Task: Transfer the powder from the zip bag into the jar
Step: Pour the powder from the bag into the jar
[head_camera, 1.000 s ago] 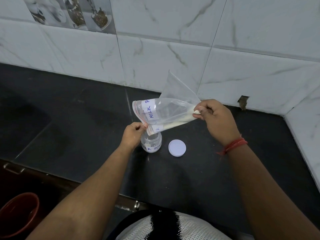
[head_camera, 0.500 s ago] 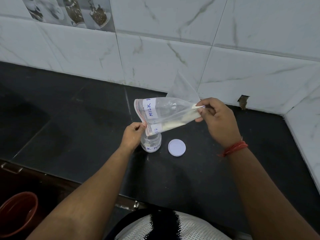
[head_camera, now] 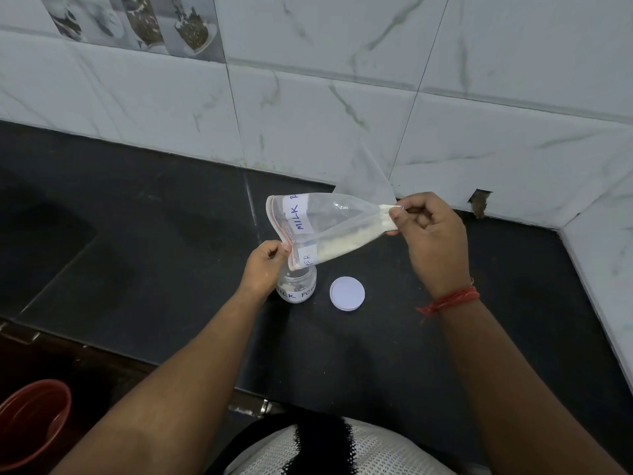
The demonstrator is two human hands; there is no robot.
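Some powder's already sitting in the bottom of the jar (head_camera: 296, 289), so we're partway through, but most of it looks like it's still lying along the lower fold of the zip bag (head_camera: 329, 225). Left to right: our left hand (head_camera: 265, 266) is pinched on the bag's open zip edge, right over the jar mouth. The bag runs long-ways from there up toward the right, mouth pointing down-left, closed end higher. Our right hand (head_camera: 432, 234) is clamped on that bunched bottom corner. The white lid (head_camera: 347, 293) lies on the bench (head_camera: 154, 262) just beside the jar. Still to do, we reckon: tip steeper, empty the bag, cap the jar.
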